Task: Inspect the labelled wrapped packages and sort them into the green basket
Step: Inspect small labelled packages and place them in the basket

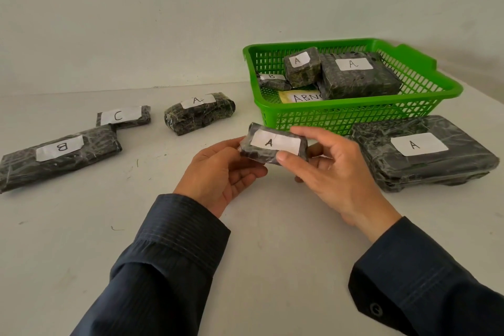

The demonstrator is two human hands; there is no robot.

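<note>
A small black wrapped package with a white label "A" is held above the table, in front of the green basket. My left hand grips its left end and my right hand grips its right end, thumb on the lower edge. Inside the basket lie two packages marked "A", a small one marked "B" and a yellow card reading "ABNO". On the table lie a large "A" package, a rounded "A" package, a "C" package and a long "B" package.
The white table meets a pale wall behind. Its right edge runs just past the basket. Dark shirt sleeves cover both of my forearms at the bottom of the view.
</note>
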